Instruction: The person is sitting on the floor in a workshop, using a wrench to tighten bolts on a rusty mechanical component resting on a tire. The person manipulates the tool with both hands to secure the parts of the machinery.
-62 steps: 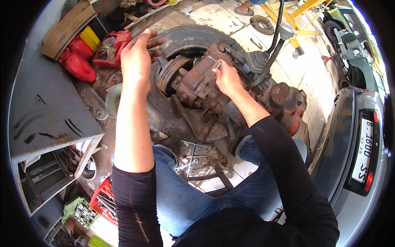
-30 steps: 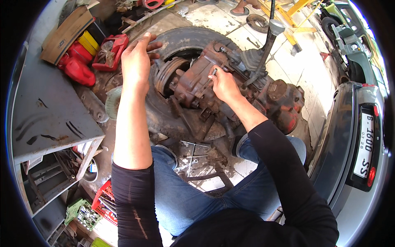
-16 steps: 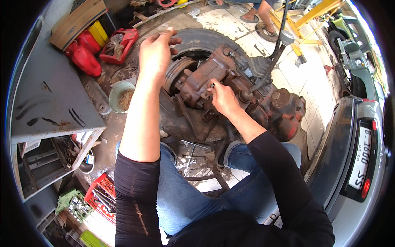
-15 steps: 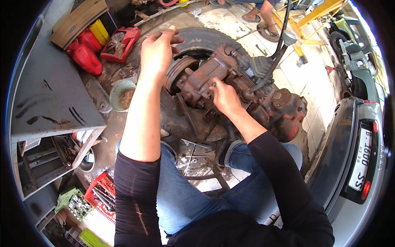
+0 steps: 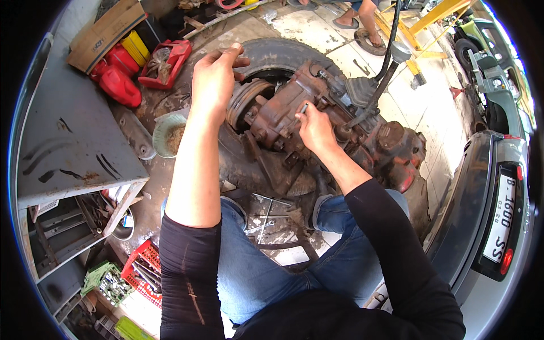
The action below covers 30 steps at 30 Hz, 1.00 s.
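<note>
The left hand (image 5: 215, 79) is raised to the left of the machine, wrist straight, thumb pointing away from the body and fingers partly curled to the right; its palm is hidden, so I cannot tell whether it holds anything. The left forearm (image 5: 195, 164) runs nearly straight up from the lower edge, its black sleeve (image 5: 190, 272) ending below the elbow crease. The right hand (image 5: 317, 130) reaches in at a slant from the lower right, bare from mid-forearm, thumb and forefinger closed on a short metal piece (image 5: 304, 107) whose tip shows above the knuckles.

That piece lies over the middle of a rusty brown gearbox-like assembly (image 5: 283, 107), which sits tilted across a large tyre (image 5: 283, 48); whether piece and casing touch is unclear. A ribbed drum (image 5: 241, 105) is at the assembly's left end, and a tall lever (image 5: 385, 79) rises on its far right side. The left forearm covers part of the tyre's left side, and the right hand hides some of the casing.

Between the jeans-clad legs (image 5: 243, 260) a T-shaped tool (image 5: 266, 214) lies on the floor. To the left are a pale green bowl (image 5: 163, 136), red canisters (image 5: 122, 88) and a grey cabinet (image 5: 73, 124); a car (image 5: 484, 297) stands close on the right, and another person's foot (image 5: 375, 38) shows beyond the tyre
</note>
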{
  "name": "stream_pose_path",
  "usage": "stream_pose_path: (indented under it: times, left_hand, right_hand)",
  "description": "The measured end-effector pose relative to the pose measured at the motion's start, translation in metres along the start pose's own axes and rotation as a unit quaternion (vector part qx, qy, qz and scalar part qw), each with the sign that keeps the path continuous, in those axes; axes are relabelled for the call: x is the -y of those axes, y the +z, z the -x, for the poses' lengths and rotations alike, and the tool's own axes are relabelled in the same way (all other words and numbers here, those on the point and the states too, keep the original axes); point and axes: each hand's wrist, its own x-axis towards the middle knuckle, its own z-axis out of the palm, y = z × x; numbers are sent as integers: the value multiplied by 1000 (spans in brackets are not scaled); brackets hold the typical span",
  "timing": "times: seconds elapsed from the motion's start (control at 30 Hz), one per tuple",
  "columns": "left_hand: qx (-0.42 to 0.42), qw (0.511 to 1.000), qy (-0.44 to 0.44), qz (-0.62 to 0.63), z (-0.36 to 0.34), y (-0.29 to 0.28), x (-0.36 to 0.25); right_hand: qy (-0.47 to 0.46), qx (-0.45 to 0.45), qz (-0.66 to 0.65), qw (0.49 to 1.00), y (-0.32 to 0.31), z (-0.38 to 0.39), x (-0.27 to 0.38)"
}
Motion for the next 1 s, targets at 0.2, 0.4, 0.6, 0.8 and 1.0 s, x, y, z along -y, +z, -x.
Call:
stream_pose_path:
  times: [0.2,0.4,0.6,0.8,1.0]
  left_hand:
    - [13,1000,2,-2,3,6,-3]
    - [11,1000,-8,-28,-1,-2,5]
    - [103,980,30,-166,4,12,22]
    - [252,880,136,-379,34,32,49]
    - [235,907,146,-318,43,61,53]
  right_hand:
    - [-2,-53,-24,998,4,-4,-11]
    - [5,4,-15,1000,-2,3,3]
    - [-10,-23,-46,999,8,10,-1]
    - [28,-4,-269,963,-32,-13,24]
    - [53,34,-278,959,-72,-5,43]
